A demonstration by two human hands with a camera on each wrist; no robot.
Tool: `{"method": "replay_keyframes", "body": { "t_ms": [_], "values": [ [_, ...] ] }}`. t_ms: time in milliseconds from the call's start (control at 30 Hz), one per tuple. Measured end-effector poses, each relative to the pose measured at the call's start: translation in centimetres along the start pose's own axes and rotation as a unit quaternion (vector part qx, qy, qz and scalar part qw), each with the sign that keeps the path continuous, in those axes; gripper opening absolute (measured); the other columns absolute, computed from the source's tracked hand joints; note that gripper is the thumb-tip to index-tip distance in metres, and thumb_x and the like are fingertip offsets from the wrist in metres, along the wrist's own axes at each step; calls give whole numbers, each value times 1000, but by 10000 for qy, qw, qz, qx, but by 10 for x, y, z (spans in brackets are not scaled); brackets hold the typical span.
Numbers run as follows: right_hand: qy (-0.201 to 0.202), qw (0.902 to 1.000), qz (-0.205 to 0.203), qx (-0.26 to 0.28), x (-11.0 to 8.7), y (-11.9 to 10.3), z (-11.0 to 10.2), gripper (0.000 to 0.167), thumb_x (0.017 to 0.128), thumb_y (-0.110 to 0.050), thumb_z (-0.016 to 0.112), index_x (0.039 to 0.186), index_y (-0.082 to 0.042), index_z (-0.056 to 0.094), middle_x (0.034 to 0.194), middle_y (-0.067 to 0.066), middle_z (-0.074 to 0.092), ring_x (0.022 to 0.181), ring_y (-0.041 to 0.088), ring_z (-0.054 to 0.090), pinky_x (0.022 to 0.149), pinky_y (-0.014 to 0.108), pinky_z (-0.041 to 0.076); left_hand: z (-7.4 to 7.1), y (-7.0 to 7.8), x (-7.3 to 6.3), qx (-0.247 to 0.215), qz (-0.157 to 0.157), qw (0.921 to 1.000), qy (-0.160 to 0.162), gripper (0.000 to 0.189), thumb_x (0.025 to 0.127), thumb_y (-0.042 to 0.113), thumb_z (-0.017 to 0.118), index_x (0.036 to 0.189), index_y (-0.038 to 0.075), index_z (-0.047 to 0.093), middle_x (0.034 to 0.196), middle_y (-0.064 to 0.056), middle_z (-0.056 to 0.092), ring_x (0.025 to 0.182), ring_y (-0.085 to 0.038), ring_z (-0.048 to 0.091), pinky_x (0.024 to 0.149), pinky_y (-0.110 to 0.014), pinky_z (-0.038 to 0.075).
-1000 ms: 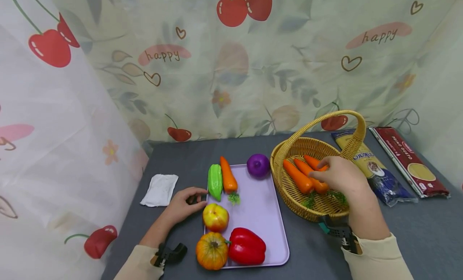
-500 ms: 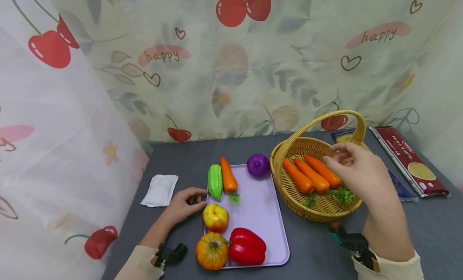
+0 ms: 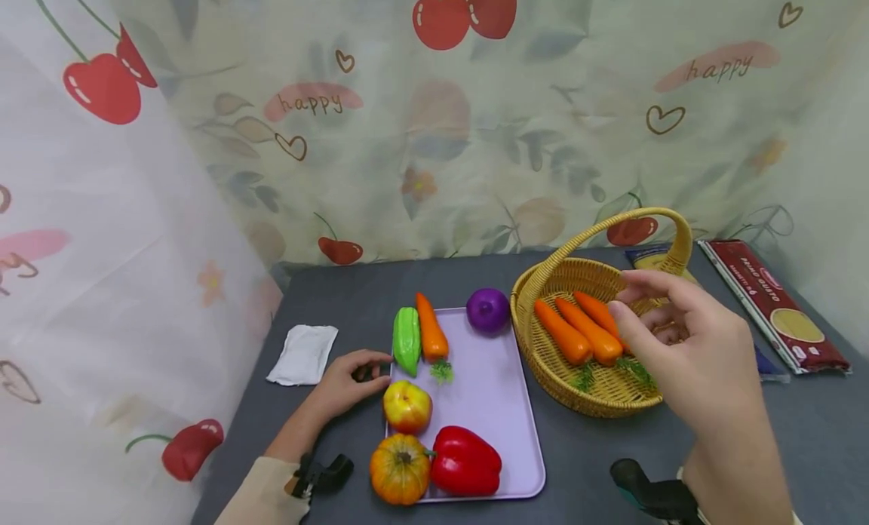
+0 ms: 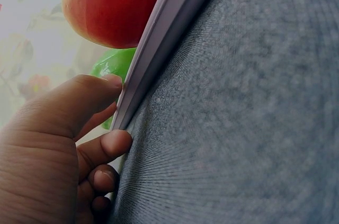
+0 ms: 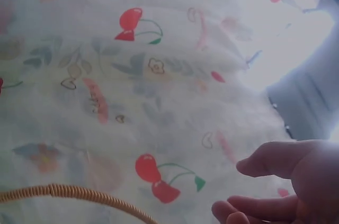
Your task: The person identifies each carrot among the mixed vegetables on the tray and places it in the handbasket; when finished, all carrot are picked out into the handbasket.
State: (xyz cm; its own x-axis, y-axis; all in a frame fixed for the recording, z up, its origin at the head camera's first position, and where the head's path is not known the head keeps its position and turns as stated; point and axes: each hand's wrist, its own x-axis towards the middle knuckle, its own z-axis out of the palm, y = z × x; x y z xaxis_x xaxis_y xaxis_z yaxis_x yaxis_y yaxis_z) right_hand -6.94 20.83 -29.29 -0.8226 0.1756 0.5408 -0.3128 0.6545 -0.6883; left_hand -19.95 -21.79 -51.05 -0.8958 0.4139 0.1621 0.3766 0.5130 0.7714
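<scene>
My left hand (image 3: pixel 348 384) rests on the table at the left edge of a lilac tray (image 3: pixel 485 404). In the left wrist view, its thumb tip touches the tray's rim (image 4: pixel 153 38) and the other fingers are loosely bent beside it. My right hand (image 3: pixel 699 351) is raised over the right side of a wicker basket (image 3: pixel 577 400), fingers loosely bent and apart, holding nothing. Three orange carrots (image 3: pixel 587 330) lie side by side in the basket; the hand partly hides the rightmost. Also in the right wrist view are my hand (image 5: pixel 286 181) and the basket handle (image 5: pixel 79 192).
On the tray are a green vegetable (image 3: pixel 406 340), a carrot (image 3: pixel 431 329), a purple round vegetable (image 3: pixel 488 311), a yellow-red fruit (image 3: pixel 407 406), a small pumpkin (image 3: pixel 400 468) and a red bell pepper (image 3: pixel 467 461). A white cloth (image 3: pixel 302 355) lies left, spaghetti packs (image 3: pixel 774 306) right.
My right hand has lifted away from the carrots in the basket and moved right, toward me, its fingers holding nothing. The left hand stays at the tray's edge.
</scene>
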Motion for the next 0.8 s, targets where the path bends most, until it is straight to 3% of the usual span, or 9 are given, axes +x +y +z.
{"method": "replay_keyframes", "body": {
  "t_ms": [200,533,800],
  "values": [
    [11,9974,-350,627,-6,-20,17,39,87,0,80,124,-11,73,102,-8,70,74,6,61,68,12,48,1,-1,1,20,39,10000,-6,27,92,25,80,118,20,74,87,5,60,74,-16,52,68,-28,42],
    [-864,9859,-475,1352,3,-40,62,30,92,-10,78,122,-10,73,102,-1,70,75,12,65,68,20,54,0,-2,0,-48,106,9999,32,27,92,23,81,117,18,74,87,5,60,73,-15,52,67,-27,42],
    [-1410,9792,-399,1405,4,-43,106,31,91,-17,80,121,-13,73,100,-2,67,75,11,60,68,27,56,2,-4,1,-77,256,9996,95,27,91,19,81,117,15,75,86,5,60,71,-14,51,66,-28,42]
  ]
}}
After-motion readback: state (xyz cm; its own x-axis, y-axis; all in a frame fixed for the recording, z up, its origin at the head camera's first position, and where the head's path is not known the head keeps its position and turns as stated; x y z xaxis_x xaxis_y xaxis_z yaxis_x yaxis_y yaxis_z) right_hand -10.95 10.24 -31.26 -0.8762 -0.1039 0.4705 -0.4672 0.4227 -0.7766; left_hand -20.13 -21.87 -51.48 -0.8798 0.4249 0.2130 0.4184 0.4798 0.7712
